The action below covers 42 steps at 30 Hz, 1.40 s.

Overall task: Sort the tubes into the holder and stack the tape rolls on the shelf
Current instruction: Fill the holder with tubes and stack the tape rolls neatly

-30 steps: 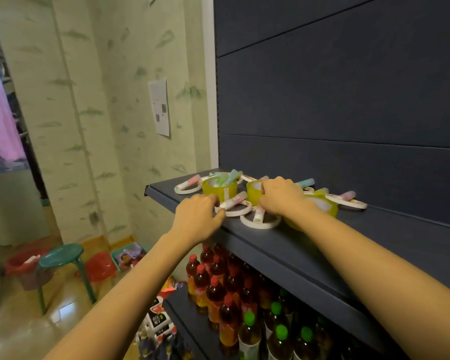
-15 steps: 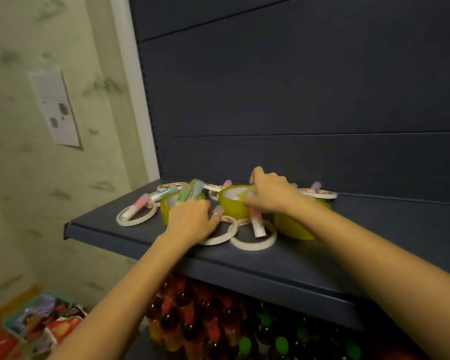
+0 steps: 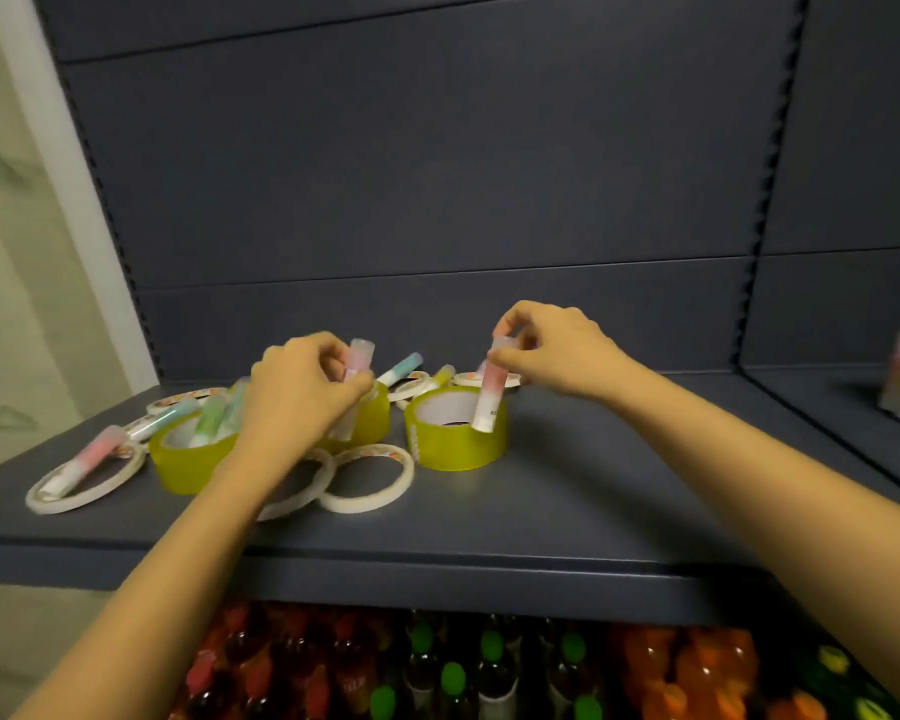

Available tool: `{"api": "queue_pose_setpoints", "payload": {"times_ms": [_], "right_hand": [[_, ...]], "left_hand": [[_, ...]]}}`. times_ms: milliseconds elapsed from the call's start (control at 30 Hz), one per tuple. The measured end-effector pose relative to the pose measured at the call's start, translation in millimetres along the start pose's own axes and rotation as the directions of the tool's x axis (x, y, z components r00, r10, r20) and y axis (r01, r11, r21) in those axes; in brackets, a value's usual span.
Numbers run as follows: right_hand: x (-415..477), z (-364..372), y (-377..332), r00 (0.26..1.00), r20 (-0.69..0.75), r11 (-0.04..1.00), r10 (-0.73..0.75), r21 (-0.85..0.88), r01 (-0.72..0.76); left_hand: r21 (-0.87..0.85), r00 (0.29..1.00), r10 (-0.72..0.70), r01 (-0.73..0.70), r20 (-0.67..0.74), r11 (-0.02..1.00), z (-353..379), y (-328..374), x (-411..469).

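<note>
Earlier low over the shelf (image 3: 593,511), my left hand (image 3: 302,394) now grips a pink tube (image 3: 358,358) upright; my right hand (image 3: 559,350) pinches a second tube (image 3: 491,394) standing in the right tape roll (image 3: 455,444).

Wide tape rolls (image 3: 458,449) on shelf (image 3: 593,511); thin rings (image 3: 367,485) before and behind them; tubes (image 3: 489,402) standing in rolls; bottles (image 3: 453,678) below.

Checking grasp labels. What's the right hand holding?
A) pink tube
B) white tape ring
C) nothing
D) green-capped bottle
A: the right hand pinches the top of a pink tube, which stands nearly upright with its lower end at the yellow roll.
</note>
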State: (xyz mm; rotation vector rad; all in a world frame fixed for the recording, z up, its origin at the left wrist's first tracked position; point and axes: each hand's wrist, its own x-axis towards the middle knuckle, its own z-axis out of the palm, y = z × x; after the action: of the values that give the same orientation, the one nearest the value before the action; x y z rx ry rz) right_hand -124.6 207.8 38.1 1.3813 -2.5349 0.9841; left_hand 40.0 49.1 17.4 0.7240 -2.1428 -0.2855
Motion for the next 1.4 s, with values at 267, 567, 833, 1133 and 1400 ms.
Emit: {"api": "queue_pose_setpoints", "payload": {"times_ms": [267,567,833,1133,1400], "right_hand": [[-66,-90,103,0.973,-0.191,0.985,0.128,-0.088,-0.147],[-152,-188,226,0.944,-0.267,0.949,0.194,-0.192,-0.249],[-184,-238,298,0.910,-0.316,0.941,0.270,-0.115,-0.319],[-170,-238,326,0.911,-0.339,0.957,0.237,-0.080,-0.279],[-149,-229,328,0.938,-0.320,0.958,0.133,-0.200,-0.204]], "left_hand": [[-0.341,0.989,0.144,-0.132,0.011,0.931,47,144,-23],[-0.510,0.961,0.232,-0.125,0.151,0.851,127,294,-77],[-0.553,0.943,0.254,-0.096,0.215,0.828,173,376,-98],[-0.525,0.930,0.312,-0.171,0.192,0.834,221,398,-92],[-0.509,0.922,0.336,-0.199,0.194,0.838,250,401,-81]]}}
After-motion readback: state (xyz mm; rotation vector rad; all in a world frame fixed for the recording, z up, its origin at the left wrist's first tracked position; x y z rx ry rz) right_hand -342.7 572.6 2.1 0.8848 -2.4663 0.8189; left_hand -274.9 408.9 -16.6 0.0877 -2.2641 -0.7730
